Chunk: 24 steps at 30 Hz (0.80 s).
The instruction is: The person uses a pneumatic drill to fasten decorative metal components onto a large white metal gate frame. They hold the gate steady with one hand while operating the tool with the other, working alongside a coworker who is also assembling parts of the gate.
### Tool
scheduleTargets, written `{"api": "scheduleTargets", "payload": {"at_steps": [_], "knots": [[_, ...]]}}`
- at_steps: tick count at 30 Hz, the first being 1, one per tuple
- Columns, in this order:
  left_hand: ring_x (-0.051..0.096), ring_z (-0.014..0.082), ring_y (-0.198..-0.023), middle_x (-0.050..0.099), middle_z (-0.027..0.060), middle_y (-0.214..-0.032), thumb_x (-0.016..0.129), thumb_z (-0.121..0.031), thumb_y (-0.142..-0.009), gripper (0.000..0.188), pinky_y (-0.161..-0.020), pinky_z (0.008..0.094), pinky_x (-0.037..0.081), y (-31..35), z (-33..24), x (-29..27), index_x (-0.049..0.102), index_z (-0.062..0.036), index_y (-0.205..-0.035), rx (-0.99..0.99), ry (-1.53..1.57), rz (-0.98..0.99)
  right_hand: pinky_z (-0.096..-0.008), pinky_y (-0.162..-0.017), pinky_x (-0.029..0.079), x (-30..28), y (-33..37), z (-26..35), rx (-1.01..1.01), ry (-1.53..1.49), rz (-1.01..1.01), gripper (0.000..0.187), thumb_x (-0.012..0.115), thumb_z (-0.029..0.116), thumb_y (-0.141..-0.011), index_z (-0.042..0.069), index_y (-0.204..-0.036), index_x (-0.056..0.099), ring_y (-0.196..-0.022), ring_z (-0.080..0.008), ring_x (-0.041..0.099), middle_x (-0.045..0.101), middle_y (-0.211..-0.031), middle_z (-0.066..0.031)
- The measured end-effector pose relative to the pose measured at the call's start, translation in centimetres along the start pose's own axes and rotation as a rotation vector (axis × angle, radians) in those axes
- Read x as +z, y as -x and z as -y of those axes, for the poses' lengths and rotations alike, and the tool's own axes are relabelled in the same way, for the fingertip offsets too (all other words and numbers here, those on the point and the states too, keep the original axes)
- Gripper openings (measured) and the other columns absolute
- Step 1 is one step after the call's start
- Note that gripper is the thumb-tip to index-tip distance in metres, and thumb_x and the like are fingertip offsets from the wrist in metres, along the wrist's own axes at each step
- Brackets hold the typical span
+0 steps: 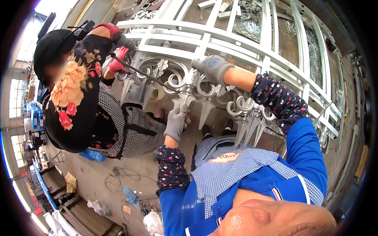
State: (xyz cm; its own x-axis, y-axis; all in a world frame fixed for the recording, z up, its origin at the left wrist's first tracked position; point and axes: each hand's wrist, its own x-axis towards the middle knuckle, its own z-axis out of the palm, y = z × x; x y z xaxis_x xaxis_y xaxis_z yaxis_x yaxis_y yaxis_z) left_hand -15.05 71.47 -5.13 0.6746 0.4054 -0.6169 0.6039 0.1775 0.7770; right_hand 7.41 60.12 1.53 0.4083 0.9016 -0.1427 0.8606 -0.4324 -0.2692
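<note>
Silver-grey spear-point ornaments with scrolls line the near edge of a white metal fence panel (244, 45). My left hand (176, 122), in a grey glove, is closed round the lower tip of one spear-point ornament (186, 98). My right hand (214, 69), also grey-gloved, is closed at the upper end of the same ornament, beside the rail; its fingertips are partly hidden. At left a co-worker's red-gloved hand (118, 62) is by the panel. A thin dark rod (147, 74) slants from there to the ornament between my hands.
The co-worker (94, 90) stands close on my left in a checked apron. More spear-point ornaments (248, 126) jut toward my body at right. A cable (122, 175), a blue plastic bag (132, 196) and stacked dark metal pieces (86, 212) lie on the floor.
</note>
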Motion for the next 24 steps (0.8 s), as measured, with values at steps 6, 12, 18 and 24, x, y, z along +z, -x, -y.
{"api": "scheduleTargets", "payload": {"at_steps": [6, 12, 18, 24], "knots": [[0.041, 0.0071, -0.039, 0.054, 0.0029, -0.055, 0.054, -0.038, -0.098, 0.037, -0.037, 0.0227, 0.030, -0.5, 0.6, 0.2, 0.061, -0.0027, -0.088, 0.029, 0.004, 0.033, -0.0409, -0.070, 0.055, 0.0, -1.6, 1.3, -0.144, 0.352, 0.111, 0.022, 0.058, 0.011, -0.084, 0.011, -0.105, 0.064, -0.082, -0.0316, 0.069, 0.070, -0.086, -0.0130], [0.044, 0.0091, -0.039, 0.056, 0.0042, -0.055, 0.055, -0.038, -0.097, 0.037, -0.039, 0.0242, 0.035, -0.5, 1.0, -0.1, 0.061, -0.0033, -0.087, 0.037, -0.029, 0.044, -0.0366, -0.062, 0.057, 0.1, -3.7, 4.6, -0.235, 0.528, 0.182, 0.010, 0.067, 0.011, -0.077, 0.009, -0.084, 0.074, -0.077, -0.0268, 0.072, 0.073, -0.082, -0.0082], [0.041, 0.0073, -0.038, 0.052, 0.0022, -0.056, 0.054, -0.035, -0.099, 0.034, -0.035, 0.0226, 0.029, -0.7, 0.3, 0.4, 0.060, -0.0044, -0.085, 0.057, -0.019, 0.053, -0.0385, -0.063, 0.057, -0.6, -1.2, 4.7, -0.199, 0.384, 0.119, 0.010, 0.066, 0.012, -0.078, 0.011, -0.084, 0.074, -0.075, -0.0265, 0.071, 0.073, -0.082, -0.0064], [0.036, 0.0068, -0.037, 0.050, 0.0016, -0.053, 0.054, -0.037, -0.098, 0.035, -0.036, 0.0234, 0.026, 0.0, 0.0, 0.5, 0.060, -0.0055, -0.085, 0.063, -0.043, 0.026, -0.0410, -0.067, 0.056, 2.1, -3.3, 2.3, -0.104, 0.302, 0.105, 0.022, 0.054, 0.019, -0.087, 0.009, -0.101, 0.068, -0.083, -0.0327, 0.070, 0.072, -0.086, -0.0101]]}}
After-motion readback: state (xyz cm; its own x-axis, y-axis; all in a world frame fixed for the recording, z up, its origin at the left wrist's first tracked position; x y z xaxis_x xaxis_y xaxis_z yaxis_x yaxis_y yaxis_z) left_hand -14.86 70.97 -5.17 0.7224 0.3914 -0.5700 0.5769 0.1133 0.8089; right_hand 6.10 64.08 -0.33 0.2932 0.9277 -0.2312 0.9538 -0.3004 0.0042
